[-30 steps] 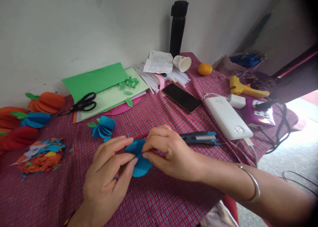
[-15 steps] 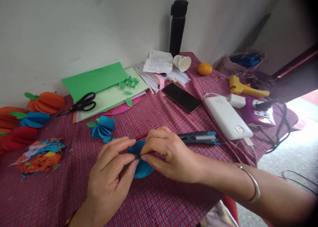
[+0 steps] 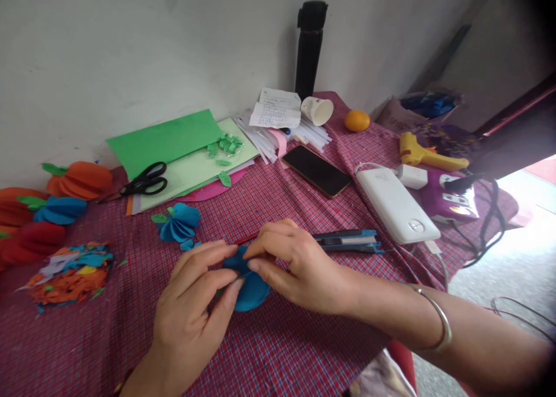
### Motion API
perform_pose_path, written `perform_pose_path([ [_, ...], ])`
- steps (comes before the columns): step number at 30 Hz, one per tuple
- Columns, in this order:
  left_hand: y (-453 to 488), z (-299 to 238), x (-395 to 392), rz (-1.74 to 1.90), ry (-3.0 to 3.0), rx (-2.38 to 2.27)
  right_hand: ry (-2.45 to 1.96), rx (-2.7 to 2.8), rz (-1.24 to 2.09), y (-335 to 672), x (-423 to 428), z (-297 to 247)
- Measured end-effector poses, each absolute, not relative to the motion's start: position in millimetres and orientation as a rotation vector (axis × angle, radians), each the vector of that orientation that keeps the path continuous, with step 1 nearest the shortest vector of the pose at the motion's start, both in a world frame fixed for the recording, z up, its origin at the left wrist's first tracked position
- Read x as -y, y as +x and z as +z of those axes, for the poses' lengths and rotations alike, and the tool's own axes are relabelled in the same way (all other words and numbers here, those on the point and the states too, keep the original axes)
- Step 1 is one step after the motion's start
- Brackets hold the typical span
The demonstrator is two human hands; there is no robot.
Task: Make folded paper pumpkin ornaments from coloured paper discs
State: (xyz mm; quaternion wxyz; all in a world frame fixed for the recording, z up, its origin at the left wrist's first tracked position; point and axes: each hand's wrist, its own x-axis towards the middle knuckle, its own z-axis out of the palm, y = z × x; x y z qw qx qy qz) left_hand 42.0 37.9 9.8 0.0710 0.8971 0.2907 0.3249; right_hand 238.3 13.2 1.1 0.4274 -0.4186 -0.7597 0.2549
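Between my two hands is a blue paper piece (image 3: pixel 253 293) with rounded edges and a fold line across it, partly covered by my fingers. My left hand (image 3: pixel 197 304) pinches its left side between thumb and fingers. From the right, the thumb and forefinger of my right hand (image 3: pixel 293 263) are bent onto its upper part, their tips slightly apart. Just left of my hands stands a blue paper pumpkin (image 3: pixel 179 222) with green leaves. A blue and black box cutter (image 3: pixel 350 240) lies behind my right wrist.
Paper pumpkins (image 3: pixel 80 179) and a heap of paper scraps (image 3: pixel 72 275) lie at left. Black scissors (image 3: pixel 145 181) rest on coloured sheets (image 3: pixel 165 142). Further right are a phone (image 3: pixel 317 171), a white power bank (image 3: pixel 395 203), a purple power strip (image 3: pixel 449 197) and a yellow glue gun (image 3: pixel 432 153).
My right thumb and forefinger have loosened from a tight pinch at the blue paper's middle, and the forefinger has shifted slightly up and left. My left hand has kept its hold.
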Motion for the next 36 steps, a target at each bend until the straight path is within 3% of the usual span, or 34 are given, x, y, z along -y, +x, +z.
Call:
perform_pose_path([
  [9,42.5,9.7,-37.6,0.996,2.688,-0.863,-1.075,1.876,0.645,237.2,-14.5,-1.5],
  [17,42.9,8.5,-37.4,0.982,2.729,-0.82,-1.018,1.907,0.857,237.8,-18.1,-4.8],
  [36,46.6,12.0,-37.4,0.984,2.714,-0.754,-1.06,1.984,0.726,237.7,-16.5,-3.9],
])
